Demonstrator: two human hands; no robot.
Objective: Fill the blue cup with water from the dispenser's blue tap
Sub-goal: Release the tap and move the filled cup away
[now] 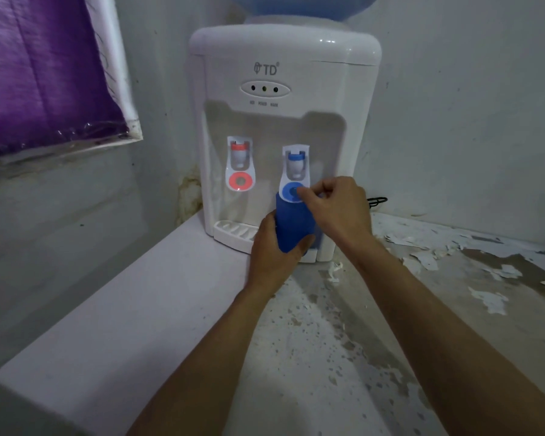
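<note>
A white tabletop water dispenser [280, 73] stands against the wall, with a red tap [240, 165] on the left and a blue tap [295, 171] on the right. My left hand [272, 250] grips a blue cup [293, 226] from the side and holds it up under the blue tap, above the drip tray [233, 231]. The cup's mouth is hidden behind the tap's lever. My right hand [335, 209] reaches in from the right, its thumb and forefinger on the blue round lever. No water stream can be made out.
A blue water bottle [302, 6] sits on top of the dispenser. The counter [328, 341] has peeling, flaking paint on the right. A purple cloth [41, 67] hangs on the left wall. A black cable [376, 201] lies behind the dispenser's right side.
</note>
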